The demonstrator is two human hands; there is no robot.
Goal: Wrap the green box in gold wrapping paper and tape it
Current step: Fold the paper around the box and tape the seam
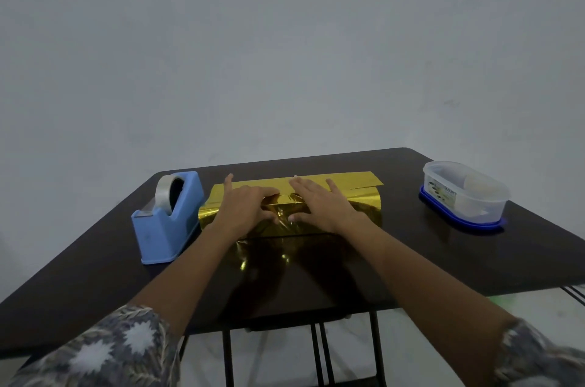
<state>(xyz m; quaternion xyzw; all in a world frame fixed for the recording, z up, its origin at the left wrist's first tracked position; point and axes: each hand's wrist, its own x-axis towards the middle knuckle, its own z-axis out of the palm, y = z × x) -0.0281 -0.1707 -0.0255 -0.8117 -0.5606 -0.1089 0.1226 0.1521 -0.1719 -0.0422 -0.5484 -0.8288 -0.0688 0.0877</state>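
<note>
A sheet of shiny gold foil wrapping paper (357, 196) lies folded over a long, box-shaped bulk on a dark brown tabletop (95, 276). Its near part is spread flat toward the person, and a far flap lies behind the bulk. The left hand (245, 206) and right hand (319, 204) press flat on top of the paper side by side, fingers straight and spread, thumbs close together over a crumpled seam. Just left of the paper stands a light blue plastic tape dispenser (164, 225) carrying a roll of clear tape (164, 192), and well to the paper's right sits a clear oval plastic container (465, 193) on a dark blue lid (459, 223).
</note>
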